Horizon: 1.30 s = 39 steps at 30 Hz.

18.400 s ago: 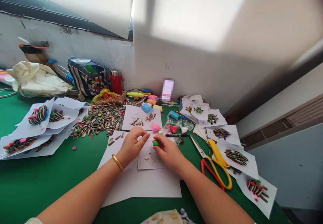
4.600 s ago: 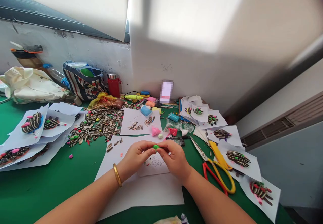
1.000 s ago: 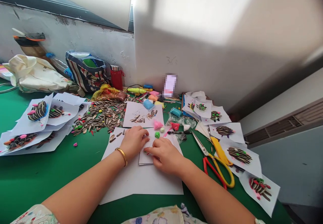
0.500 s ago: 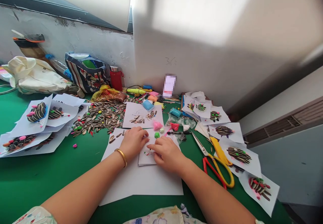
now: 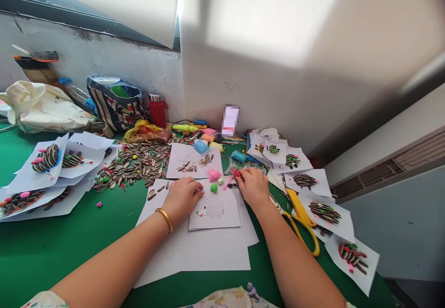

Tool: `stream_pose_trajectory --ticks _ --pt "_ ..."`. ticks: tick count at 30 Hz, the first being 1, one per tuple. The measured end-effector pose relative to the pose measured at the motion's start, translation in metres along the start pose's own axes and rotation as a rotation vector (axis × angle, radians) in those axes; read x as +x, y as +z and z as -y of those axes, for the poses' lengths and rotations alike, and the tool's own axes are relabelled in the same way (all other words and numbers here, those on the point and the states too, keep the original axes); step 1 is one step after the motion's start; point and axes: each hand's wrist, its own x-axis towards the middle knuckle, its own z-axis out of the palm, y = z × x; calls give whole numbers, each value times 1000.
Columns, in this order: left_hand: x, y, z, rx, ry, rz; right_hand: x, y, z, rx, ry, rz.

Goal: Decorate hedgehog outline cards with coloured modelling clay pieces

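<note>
A small sheet with a hedgehog drawing (image 5: 212,207) lies on larger white paper (image 5: 201,257). The hedgehog has bits of green and red on its snout. My left hand (image 5: 183,198) rests flat at the sheet's left edge, fingers lying on the paper and holding nothing. My right hand (image 5: 254,188) is to the upper right, its fingertips closed on a lump of red clay (image 5: 237,173). Pink clay (image 5: 214,174), green clay (image 5: 213,188) and a pale ball of clay (image 5: 221,181) sit just above the drawing. A black pen (image 5: 232,185) is partly hidden by my right hand.
Sunflower seeds (image 5: 142,160) are heaped at the back left, beside another drawing sheet (image 5: 174,153). Seed-covered cards lie in stacks at left (image 5: 48,160) and right (image 5: 325,210). Yellow-handled scissors (image 5: 302,234) lie beside my right forearm. A red bottle (image 5: 157,112) stands by the wall.
My right hand has left the hedgehog drawing and moved up and right to the red clay, uncovering the drawing. My left hand has stayed at the sheet's edge.
</note>
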Motion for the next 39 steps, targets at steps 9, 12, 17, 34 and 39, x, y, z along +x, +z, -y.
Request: stream_pose_trajectory --ticks 9,12,17,34,39 --pt "-7 -6 -8 -140 71 -231 -3 -3 4 343 -123 -299" --pt "-14 -11 -13 -384 196 -337 -18 -19 21 648 -303 -304" --pt "-27 -11 -24 -645 276 -334 -43 -33 51 815 -496 -206" --pt "-16 -7 -24 -785 163 -101 -41 -21 52 778 -432 -100" --pt "-16 -6 -23 -755 121 -78 -43 -15 52 823 -396 -86"
